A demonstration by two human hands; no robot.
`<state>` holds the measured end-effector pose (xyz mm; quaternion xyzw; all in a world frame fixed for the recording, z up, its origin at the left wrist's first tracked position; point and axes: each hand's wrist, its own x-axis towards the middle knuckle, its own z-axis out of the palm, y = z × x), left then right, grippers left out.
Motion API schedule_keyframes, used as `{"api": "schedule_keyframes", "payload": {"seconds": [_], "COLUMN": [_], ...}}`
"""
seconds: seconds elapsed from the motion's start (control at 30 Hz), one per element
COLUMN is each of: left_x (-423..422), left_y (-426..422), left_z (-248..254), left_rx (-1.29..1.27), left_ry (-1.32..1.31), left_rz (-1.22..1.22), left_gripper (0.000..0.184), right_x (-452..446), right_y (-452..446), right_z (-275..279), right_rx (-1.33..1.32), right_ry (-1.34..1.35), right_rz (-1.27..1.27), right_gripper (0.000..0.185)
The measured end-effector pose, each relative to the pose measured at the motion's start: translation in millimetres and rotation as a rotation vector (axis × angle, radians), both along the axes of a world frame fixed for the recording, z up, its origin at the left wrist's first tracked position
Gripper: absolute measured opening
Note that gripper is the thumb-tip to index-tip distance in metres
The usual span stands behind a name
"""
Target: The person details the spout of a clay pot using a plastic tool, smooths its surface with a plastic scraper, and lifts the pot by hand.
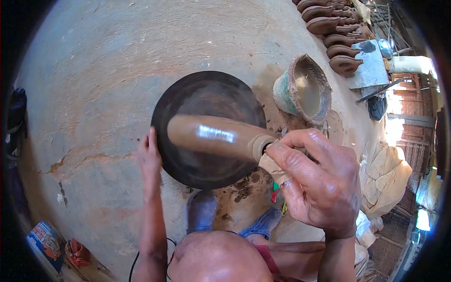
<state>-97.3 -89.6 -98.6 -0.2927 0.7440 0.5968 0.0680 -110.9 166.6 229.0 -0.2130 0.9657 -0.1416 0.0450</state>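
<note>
A tall, wet brown clay pot (206, 135) with a narrow neck stands on a dark round potter's wheel (202, 89). The wheel's surface and the pot's lower part look blurred, as if spinning. My right hand (322, 176) pinches a tan cloth (273, 170) against the rim at the pot's mouth. Part of the opening is hidden by the thumb and fingers. At the wheel's left edge is my left hand (149, 155), its fingers stretched along the side and touching or very near it. Nothing shows in that hand.
Right of the wheel stands a crusted bucket (282, 94) with murky water. Rows of brown clay pieces (324, 24) lie at the upper right, near a pale board (369, 66). A tan sack (387, 178) sits farther right. My shod feet (201, 211) are below the wheel.
</note>
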Motion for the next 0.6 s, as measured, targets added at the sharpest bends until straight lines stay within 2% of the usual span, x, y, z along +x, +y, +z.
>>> {"api": "schedule_keyframes", "payload": {"seconds": [0.07,0.1,0.17,0.2,0.27,0.3,0.37,0.4,0.47,0.53,0.6], "left_x": [62.3,86.8,129.5,129.6,124.2,96.0,40.9,23.7,6.7,49.4,116.3], "left_y": [26.5,40.1,33.0,30.1,25.9,24.2,9.1,0.6,-10.9,12.2,49.4], "left_z": [-7.7,16.4,20.6,18.7,15.6,27.6,28.5,20.1,-3.1,-11.9,-3.5], "left_rx": [-0.06,0.086,0.544,0.543,0.351,0.272,0.312,0.308,0.117,-0.163,0.061], "left_ry": [0.073,-0.119,-0.518,-0.518,-0.323,-0.275,0.023,0.026,0.13,-0.084,-0.038], "left_rz": [0.076,0.135,-0.085,-0.082,-0.015,0.109,0.087,0.098,0.014,-0.072,0.047], "left_gripper": [0.056,0.055,0.057,0.057,0.066,0.066,0.062,0.062,0.057,0.055,0.054], "right_x": [0.1,-0.5,-3.1,-5.0,-8.7,-10.0,-13.3,-14.2,-13.5,-14.0,-12.8], "right_y": [1.6,2.7,4.8,5.2,5.7,5.1,1.3,-0.6,-3.0,-3.1,-2.7], "right_z": [-3.3,-3.7,-3.7,-4.2,-4.2,-4.3,-5.9,-6.3,-6.3,-4.9,-5.4], "right_rx": [-0.001,0.004,0.013,0.012,-0.015,-0.017,-0.036,-0.04,-0.038,-0.043,-0.038], "right_ry": [0.043,0.037,0.053,0.052,0.038,0.041,0.054,0.055,0.054,0.049,0.033], "right_rz": [-0.019,-0.024,-0.012,-0.009,-0.021,-0.021,-0.005,0.006,0.035,0.05,0.061], "right_gripper": [0.045,0.045,0.044,0.044,0.045,0.045,0.044,0.044,0.045,0.046,0.046]}}
